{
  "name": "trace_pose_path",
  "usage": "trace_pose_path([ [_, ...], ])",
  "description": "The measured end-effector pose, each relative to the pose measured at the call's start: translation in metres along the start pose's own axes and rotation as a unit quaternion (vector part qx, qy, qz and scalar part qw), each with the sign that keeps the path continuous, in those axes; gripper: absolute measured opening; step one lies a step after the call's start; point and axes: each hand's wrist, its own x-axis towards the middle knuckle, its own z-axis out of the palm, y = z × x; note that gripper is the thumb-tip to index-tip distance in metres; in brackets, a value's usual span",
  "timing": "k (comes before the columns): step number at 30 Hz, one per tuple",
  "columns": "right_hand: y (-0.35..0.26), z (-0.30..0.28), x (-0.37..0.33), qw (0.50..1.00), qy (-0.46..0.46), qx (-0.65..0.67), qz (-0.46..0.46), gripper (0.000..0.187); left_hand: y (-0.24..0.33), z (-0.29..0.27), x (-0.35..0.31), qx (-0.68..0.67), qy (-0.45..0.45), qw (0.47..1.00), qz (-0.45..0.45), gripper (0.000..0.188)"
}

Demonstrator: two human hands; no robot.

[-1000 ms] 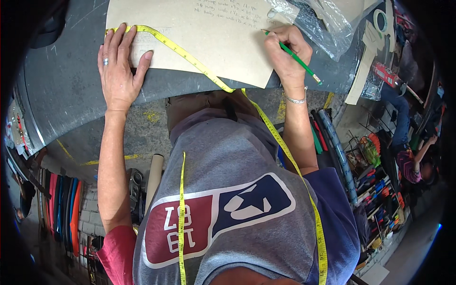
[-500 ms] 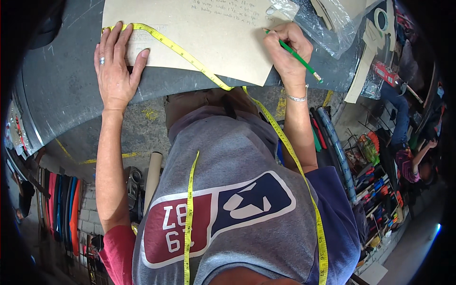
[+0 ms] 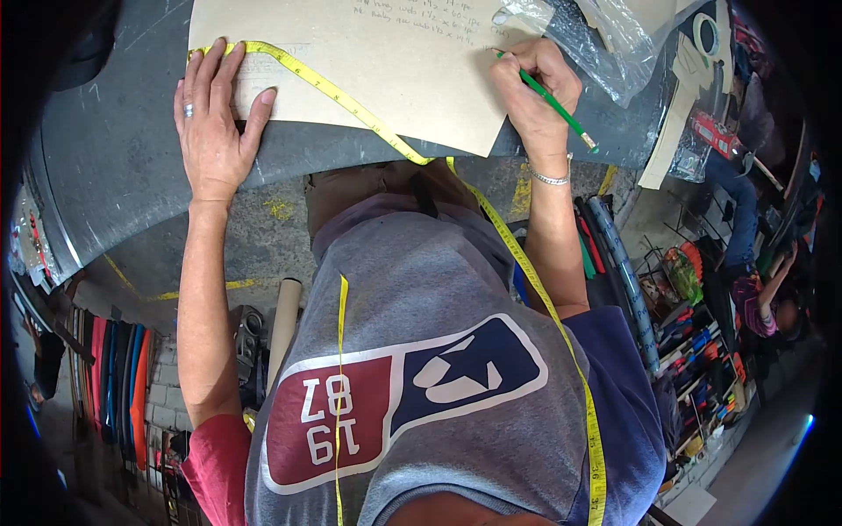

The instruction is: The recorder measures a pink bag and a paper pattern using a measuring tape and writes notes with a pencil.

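A large sheet of tan card (image 3: 377, 83) with handwritten lines lies on the dark table. My left hand (image 3: 212, 127) rests flat near its left edge, fingers stretched over the end of a yellow tape measure (image 3: 338, 96). From there the tape slants across the card, drops off the table's front edge and runs up over my shoulder; its other end hangs down my shirt. In my right hand (image 3: 539, 96) a green pencil (image 3: 553, 101) is gripped, its tip at the card's right side beside the writing.
Clear plastic wrapping (image 3: 605, 53) lies right of the card, near card offcuts (image 3: 671, 114) and a roll of tape (image 3: 704, 33). A red-handled tool (image 3: 715, 136) sits at the table's right end. Fabric rolls (image 3: 624, 272) stand below. Another person (image 3: 767, 294) is at far right.
My right hand and the pencil have shifted slightly to the right. The tape's hanging end has swung left on my shirt. My left hand stays in place.
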Motion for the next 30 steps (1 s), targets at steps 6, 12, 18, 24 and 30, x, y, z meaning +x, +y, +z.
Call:
trace_pose_path([
  [6,0.01,-0.005,-0.002,1.0,-0.02,0.017,0.016,0.015,-0.002,0.001,0.0,0.006,0.004,1.0,0.001,0.064],
  [12,0.003,-0.003,0.001,0.978,0.049,0.188,0.072,0.011,0.002,0.0,0.0,-0.001,0.004,1.0,-0.001,0.063],
  [18,-0.001,-0.001,0.003,0.978,0.051,0.182,0.087,0.018,0.005,-0.001,-0.001,-0.008,0.019,1.0,-0.007,0.064],
  [24,-0.042,0.025,0.007,0.98,0.063,0.176,0.069,0.019,0.007,-0.002,-0.001,-0.022,0.023,0.999,-0.014,0.063],
  [30,-0.045,0.054,0.008,0.973,0.016,0.218,0.071,0.018,0.01,-0.005,-0.001,-0.026,0.037,0.999,-0.029,0.064],
])
